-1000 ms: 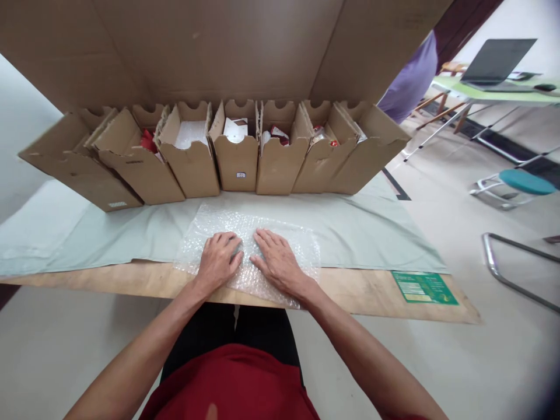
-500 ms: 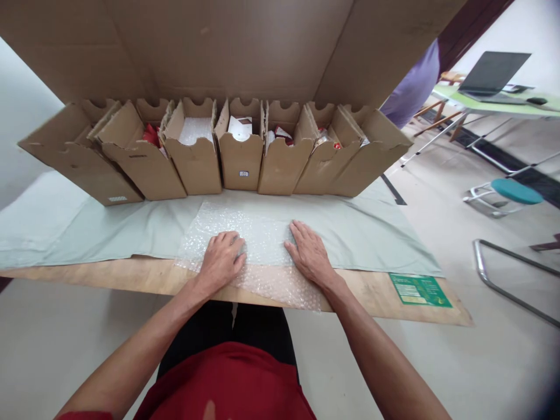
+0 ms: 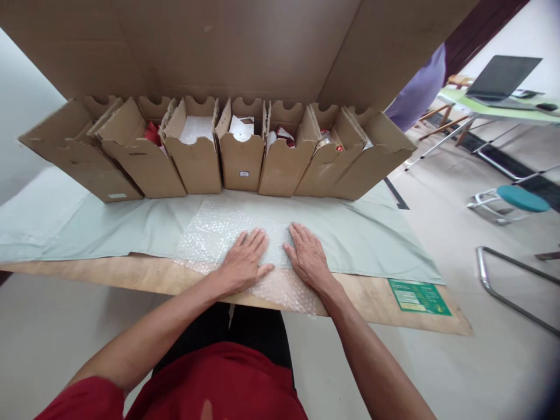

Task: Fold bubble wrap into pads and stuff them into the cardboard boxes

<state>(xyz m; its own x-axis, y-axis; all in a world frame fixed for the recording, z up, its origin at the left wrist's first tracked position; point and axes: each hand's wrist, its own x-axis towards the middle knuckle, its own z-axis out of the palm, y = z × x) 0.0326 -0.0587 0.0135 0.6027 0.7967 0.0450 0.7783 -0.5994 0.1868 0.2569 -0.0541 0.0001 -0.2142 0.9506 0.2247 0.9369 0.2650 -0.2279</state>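
Observation:
A clear sheet of bubble wrap [image 3: 214, 233] lies on the pale green cloth [image 3: 371, 245], its near corner hanging slightly over the table's front edge. My left hand [image 3: 245, 261] rests flat on the middle of the sheet, fingers extended and thumb pointing right. On the sheet's right side lies my right hand [image 3: 307, 255], palm down, with its fingers stretched forward and thumb apart. Neither hand grips anything. Whatever is under the palms is hidden.
Several cardboard bins [image 3: 242, 163] stand in a row behind the sheet, some holding red or white items and one bubble wrap. A tall cardboard panel [image 3: 219, 46] rises behind them. To the right are a teal stool [image 3: 522, 198], a laptop [image 3: 503, 79] and a person in purple [image 3: 417, 90].
My left hand has slid right across the bubble wrap, toward my right hand, and its fingers have straightened. My right hand stays almost in place. The view has shifted slightly.

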